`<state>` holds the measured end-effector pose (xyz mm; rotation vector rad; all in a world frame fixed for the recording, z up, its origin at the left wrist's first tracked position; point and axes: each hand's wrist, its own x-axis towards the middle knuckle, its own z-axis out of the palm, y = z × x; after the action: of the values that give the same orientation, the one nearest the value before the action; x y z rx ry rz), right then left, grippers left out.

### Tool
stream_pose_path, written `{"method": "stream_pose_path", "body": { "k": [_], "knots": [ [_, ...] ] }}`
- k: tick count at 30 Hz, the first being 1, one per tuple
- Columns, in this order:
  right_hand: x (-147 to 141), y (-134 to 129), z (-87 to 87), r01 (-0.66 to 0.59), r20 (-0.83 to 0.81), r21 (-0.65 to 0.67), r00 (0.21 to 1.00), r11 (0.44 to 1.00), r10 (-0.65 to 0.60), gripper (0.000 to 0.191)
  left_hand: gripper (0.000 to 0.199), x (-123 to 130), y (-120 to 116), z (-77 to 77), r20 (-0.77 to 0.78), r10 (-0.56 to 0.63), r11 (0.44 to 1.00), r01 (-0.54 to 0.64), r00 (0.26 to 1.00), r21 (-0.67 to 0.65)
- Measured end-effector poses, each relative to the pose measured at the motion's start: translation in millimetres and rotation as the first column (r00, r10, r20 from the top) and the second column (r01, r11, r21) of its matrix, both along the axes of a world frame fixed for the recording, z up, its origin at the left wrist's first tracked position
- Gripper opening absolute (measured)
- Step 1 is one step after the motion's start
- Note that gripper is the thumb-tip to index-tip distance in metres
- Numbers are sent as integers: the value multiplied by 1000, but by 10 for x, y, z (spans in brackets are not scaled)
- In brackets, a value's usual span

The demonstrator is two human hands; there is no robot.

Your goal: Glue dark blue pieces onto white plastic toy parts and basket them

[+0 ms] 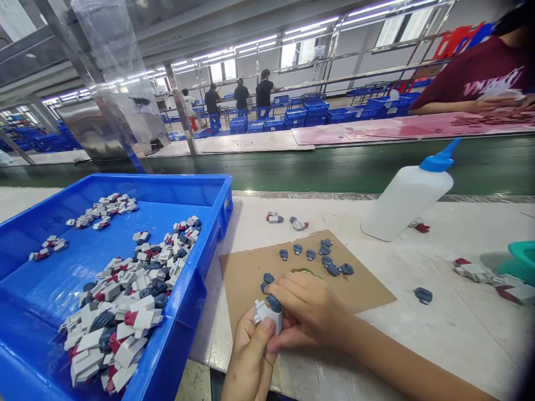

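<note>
My left hand (248, 356) and my right hand (307, 309) meet at the table's near edge, both gripping a small white toy part (265, 313) with a dark blue piece (273, 302) on top of it. Just beyond my fingers lies a brown cardboard sheet (368, 289) with several loose dark blue pieces (328, 260) spread across it. A blue plastic tray (188, 312) on my left holds several white, red and blue toy parts (134, 301) heaped toward its right side.
A white squeeze bottle with a blue nozzle (407, 197) leans on the table at right. More toy parts (476, 272) and a teal container (524, 256) lie at far right. A green conveyor belt (317, 167) runs behind; a person in a maroon shirt (480, 72) works opposite.
</note>
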<state>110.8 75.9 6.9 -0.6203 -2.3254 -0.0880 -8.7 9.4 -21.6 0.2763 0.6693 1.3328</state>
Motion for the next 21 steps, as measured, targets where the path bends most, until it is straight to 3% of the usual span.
{"method": "stream_pose_path", "body": {
  "k": [10,13,16,21],
  "knots": [
    [-4,-55,-128,33,-115,7,993,999,-31,53,26,-7,-6,0,-48,-32,999,33,998,16],
    [10,-80,-129,18,-132,-62,991,998,-26,56,25,6,-8,-4,-86,-38,998,41,996,41],
    [15,-109,-121,-3,-159,-169,987,986,-24,64,25,11,-18,-27,-152,-107,987,123,983,101],
    [-1,-124,-149,-18,-208,-194,978,981,-23,76,40,-36,-60,-100,-197,-194,979,203,961,22]
  ]
}}
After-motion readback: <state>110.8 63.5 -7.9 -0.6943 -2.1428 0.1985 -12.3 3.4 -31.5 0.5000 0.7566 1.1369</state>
